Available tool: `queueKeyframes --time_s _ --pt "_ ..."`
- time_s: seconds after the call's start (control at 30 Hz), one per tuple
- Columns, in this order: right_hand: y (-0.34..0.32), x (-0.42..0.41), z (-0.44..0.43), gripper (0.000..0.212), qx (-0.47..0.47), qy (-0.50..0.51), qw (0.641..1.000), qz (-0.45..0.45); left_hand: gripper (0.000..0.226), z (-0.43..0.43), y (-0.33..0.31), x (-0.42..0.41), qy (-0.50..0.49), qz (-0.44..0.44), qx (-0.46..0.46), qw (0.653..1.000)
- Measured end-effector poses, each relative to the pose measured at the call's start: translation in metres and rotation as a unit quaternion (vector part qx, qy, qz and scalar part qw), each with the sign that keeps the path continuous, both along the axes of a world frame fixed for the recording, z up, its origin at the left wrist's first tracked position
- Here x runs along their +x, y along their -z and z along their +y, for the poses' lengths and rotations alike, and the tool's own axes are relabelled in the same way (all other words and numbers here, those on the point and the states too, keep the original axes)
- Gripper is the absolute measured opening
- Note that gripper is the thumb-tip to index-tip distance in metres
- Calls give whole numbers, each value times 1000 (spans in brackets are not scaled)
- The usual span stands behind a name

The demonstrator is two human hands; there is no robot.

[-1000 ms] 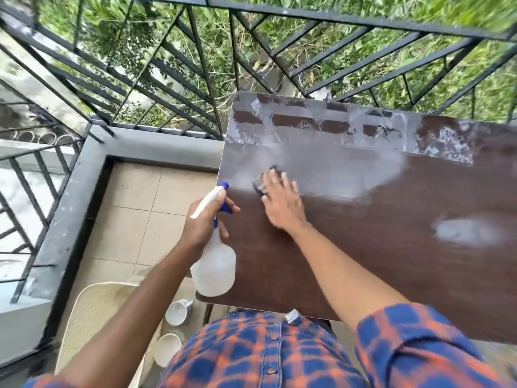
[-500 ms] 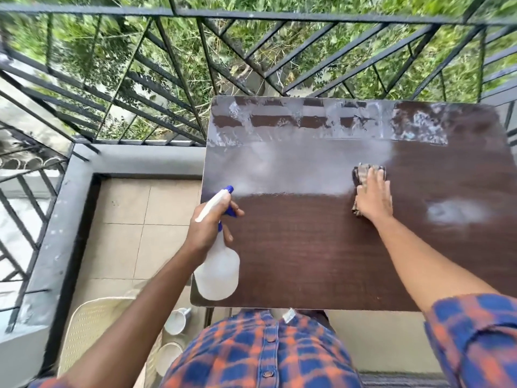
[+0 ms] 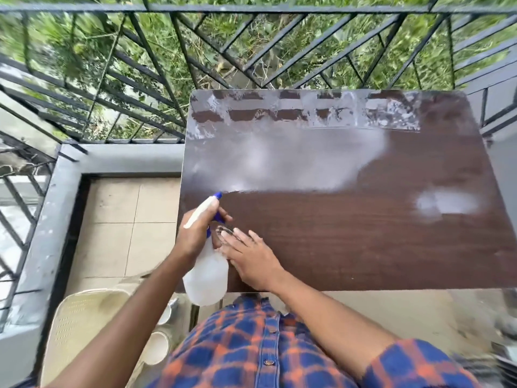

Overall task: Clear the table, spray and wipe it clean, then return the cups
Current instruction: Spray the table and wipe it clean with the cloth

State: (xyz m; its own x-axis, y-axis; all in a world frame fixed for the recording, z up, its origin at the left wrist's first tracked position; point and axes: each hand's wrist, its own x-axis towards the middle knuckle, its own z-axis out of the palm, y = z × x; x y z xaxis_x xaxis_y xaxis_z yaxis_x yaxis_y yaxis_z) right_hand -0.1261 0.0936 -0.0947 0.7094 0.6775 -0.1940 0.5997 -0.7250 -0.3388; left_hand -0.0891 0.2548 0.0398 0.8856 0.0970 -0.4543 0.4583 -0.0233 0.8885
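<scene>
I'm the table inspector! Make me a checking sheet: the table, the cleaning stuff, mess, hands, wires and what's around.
Surface: dark wooden table, whitish wet smears across its far half, one patch at right.
Job's things: spray bottle; blurred cloth; two white cups below the near-left corner.
Clutter: nothing seen.
Hands: left hand grips the bottle; right hand lies flat on the cloth.
Cables: nothing seen.
Surroundings: cream chair, tiled floor, black railing, greenery.

text: none legible — spray bottle (image 3: 207, 278): no readable label — table (image 3: 363, 247): no markings
</scene>
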Motion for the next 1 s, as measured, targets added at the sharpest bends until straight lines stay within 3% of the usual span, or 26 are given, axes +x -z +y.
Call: queueKeyframes --time_s 0.13,0.37,0.53,0.6,0.67,0.83,0.93,1.0 --pt "4 9 -98 59 -46 152 987 -33 46 -21 2 -16 16 10 29 999" --pt "6 -31 -301 58 -59 419 905 -33 50 -66 6 -43 35 13 30 999" --pt "14 -61 -299 59 -21 522 851 -49 48 -92 11 -60 52 16 45 998" --pt "17 -71 -265 58 -3 518 853 -70 49 -99 13 -66 56 15 47 997" --pt "21 -83 -224 58 28 457 885 -81 50 -105 14 -72 57 14 44 997" --pt "18 -109 -141 63 134 188 971 -56 50 -124 12 -85 45 20 43 998" --pt "19 -109 -132 51 211 113 971 5 52 -133 10 -89 45 14 21 999" --pt "10 -106 -137 50 289 160 942 62 51 -138 8 -91 37 13 12 999"
